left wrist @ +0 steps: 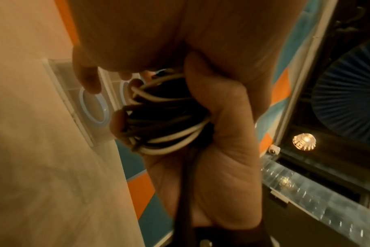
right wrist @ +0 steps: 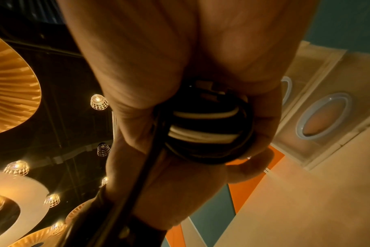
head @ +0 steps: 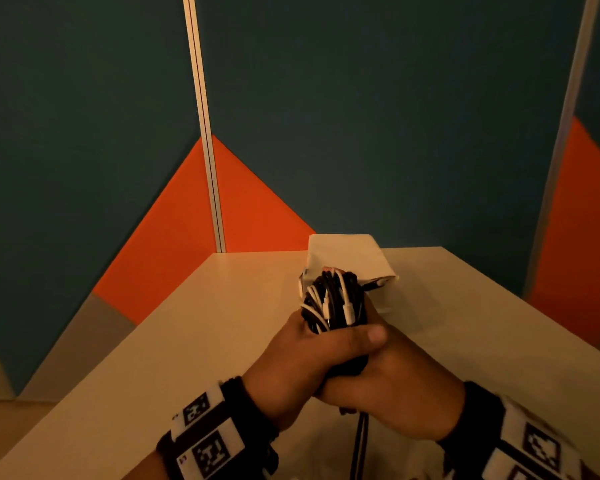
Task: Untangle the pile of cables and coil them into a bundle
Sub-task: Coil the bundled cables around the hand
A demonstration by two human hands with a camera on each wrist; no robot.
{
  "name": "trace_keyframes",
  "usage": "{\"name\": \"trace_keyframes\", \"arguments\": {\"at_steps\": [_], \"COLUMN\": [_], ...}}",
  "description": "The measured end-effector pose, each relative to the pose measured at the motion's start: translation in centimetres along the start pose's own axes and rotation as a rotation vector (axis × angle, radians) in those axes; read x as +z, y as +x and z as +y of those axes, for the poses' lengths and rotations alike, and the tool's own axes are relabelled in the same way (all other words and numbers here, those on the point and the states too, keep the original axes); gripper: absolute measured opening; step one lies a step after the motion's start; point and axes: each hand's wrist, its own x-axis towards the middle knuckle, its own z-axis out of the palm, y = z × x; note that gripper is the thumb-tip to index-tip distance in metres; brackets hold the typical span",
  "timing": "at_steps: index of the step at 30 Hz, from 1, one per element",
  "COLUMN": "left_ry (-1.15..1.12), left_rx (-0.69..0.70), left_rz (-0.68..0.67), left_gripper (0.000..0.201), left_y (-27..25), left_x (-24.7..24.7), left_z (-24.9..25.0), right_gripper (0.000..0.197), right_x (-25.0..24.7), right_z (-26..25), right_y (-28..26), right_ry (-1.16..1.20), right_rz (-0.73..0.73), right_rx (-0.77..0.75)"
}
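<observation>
A coiled bundle of black and white cables (head: 335,306) stands upright above the table, clasped between both hands. My left hand (head: 309,355) wraps round its lower part, thumb laid across the front. My right hand (head: 392,379) grips the same bundle from the right and below. White plug ends stick out near the top of the coil. The left wrist view shows the black and white loops (left wrist: 163,120) pressed into the left palm (left wrist: 222,150). Seen from the right wrist, the coil (right wrist: 205,123) lies inside curled fingers (right wrist: 249,167). One black cable (head: 359,441) hangs down from the hands toward me.
A white open box (head: 347,261) lies on the pale table (head: 194,341) just behind the bundle. Teal and orange partition panels (head: 174,209) with a white post (head: 205,133) close off the back and right. The table's left edge runs diagonally.
</observation>
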Motion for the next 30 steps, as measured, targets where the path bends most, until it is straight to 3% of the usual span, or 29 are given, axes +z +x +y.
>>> {"name": "trace_keyframes", "arguments": {"at_steps": [2, 3, 5, 7, 10, 14, 15, 18, 22, 25, 30], "left_ry": [0.071, 0.091, 0.145, 0.335, 0.651, 1.227, 1.304, 1.353, 1.437, 1.466, 1.493], "left_rx": [0.033, 0.044, 0.043, 0.049, 0.129, 0.519, 0.562, 0.547, 0.723, 0.803, 0.711], "left_rz": [-0.003, 0.003, 0.002, -0.027, 0.051, -0.044, -0.073, -0.125, -0.053, -0.019, -0.088], "left_gripper": [0.066, 0.082, 0.118, 0.132, 0.131, 0.136, 0.141, 0.149, 0.122, 0.115, 0.126], "left_y": [0.1, 0.3, 0.5, 0.3, 0.1, 0.4, 0.4, 0.3, 0.7, 0.6, 0.4], "left_x": [-0.1, -0.4, -1.2, -1.8, -3.0, -5.1, -5.4, -4.8, -4.0, -3.5, -3.4], "left_z": [0.0, -0.2, -0.4, 0.1, 1.9, 3.3, 3.2, 2.7, 1.8, 1.9, 2.5], "right_gripper": [0.034, 0.034, 0.048, 0.058, 0.049, 0.037, 0.037, 0.042, 0.043, 0.039, 0.042], "right_x": [-0.2, -0.3, -0.5, -1.0, -2.3, -3.0, -2.9, -2.4, -2.0, -2.2, -2.5], "right_z": [-0.3, -0.5, -0.7, -0.6, -0.5, -0.7, -0.8, -0.9, -0.8, -0.7, -0.3], "right_y": [0.0, 0.1, 0.3, 0.5, 0.6, 0.6, 0.5, 0.3, 0.2, 0.1, 0.1], "right_ry": [0.0, 0.008, 0.084, 0.25, 0.524, 0.679, 0.682, 0.683, 0.661, 0.687, 0.719], "right_rz": [-0.016, -0.015, 0.029, 0.087, 0.067, -0.122, -0.167, -0.28, -0.343, -0.382, -0.429], "right_rx": [-0.014, -0.021, -0.02, 0.041, 0.268, 0.465, 0.485, 0.538, 0.555, 0.546, 0.564]}}
